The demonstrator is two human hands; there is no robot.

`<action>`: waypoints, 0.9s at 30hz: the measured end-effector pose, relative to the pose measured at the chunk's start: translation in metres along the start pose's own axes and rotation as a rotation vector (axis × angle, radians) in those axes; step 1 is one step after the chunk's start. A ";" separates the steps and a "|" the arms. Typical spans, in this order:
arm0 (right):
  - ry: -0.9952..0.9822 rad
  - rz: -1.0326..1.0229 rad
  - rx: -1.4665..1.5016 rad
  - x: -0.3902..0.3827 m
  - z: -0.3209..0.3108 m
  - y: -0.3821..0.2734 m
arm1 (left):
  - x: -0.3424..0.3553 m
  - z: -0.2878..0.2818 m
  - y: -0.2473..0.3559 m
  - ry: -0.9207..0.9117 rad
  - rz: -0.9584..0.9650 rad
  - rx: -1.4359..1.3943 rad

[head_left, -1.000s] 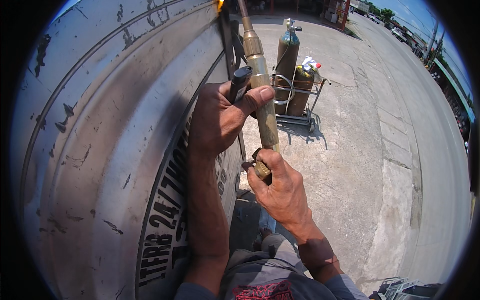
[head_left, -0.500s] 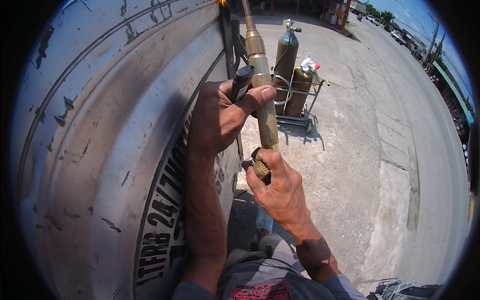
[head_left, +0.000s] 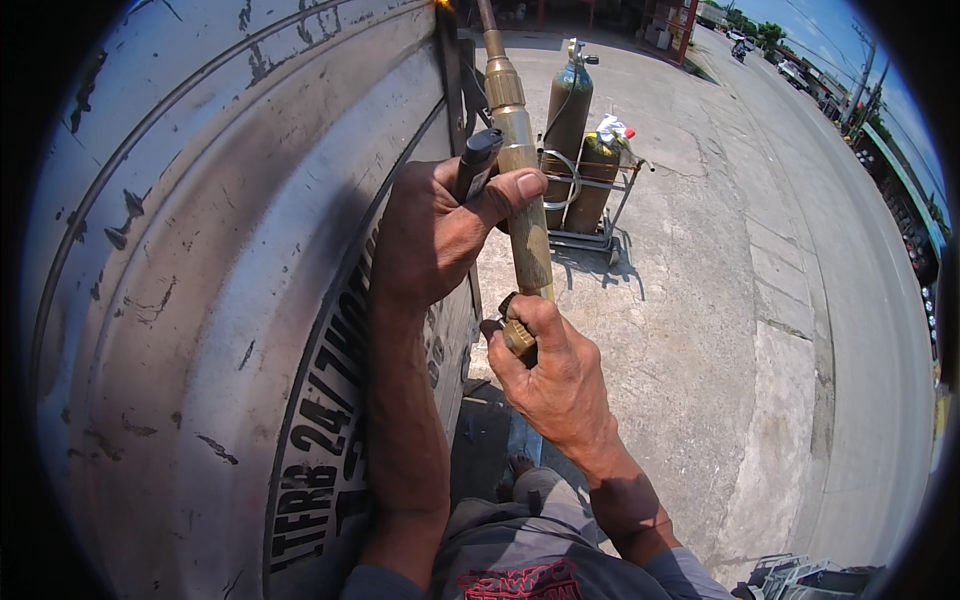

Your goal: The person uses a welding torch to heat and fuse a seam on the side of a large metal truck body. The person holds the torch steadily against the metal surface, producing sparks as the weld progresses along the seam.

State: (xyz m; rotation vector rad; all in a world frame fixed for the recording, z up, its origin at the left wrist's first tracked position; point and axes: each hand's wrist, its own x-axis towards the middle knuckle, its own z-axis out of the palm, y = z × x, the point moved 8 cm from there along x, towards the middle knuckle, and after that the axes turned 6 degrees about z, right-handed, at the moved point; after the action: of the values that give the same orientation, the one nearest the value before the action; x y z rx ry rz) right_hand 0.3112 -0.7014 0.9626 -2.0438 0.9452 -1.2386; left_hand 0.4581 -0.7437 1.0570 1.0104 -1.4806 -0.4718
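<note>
Torch of brass-coloured tubular metal (head_left: 531, 240) is gripped by the left hand (head_left: 430, 225), a black, round-ended stick (head_left: 479, 152) beside its thumb, and by the curled fingers of the right hand (head_left: 555, 385) at a ridged, brass-coloured knob (head_left: 519, 338), with work judged under way, its remaining extent undeterminable.

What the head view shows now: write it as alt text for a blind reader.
A person's left hand holds a brass torch and a small black object; the right hand grips the torch's knob. A scuffed metal panel stands left, two gas cylinders on a cart ahead.
</note>
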 end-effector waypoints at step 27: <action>-0.010 -0.012 -0.042 0.001 0.002 -0.003 | 0.000 -0.002 -0.003 -0.002 0.018 0.031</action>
State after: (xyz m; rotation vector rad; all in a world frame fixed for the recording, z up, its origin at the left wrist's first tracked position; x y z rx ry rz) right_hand 0.3141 -0.6999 0.9645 -2.0892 0.9632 -1.2229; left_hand 0.4612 -0.7448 1.0557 1.0203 -1.5021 -0.4381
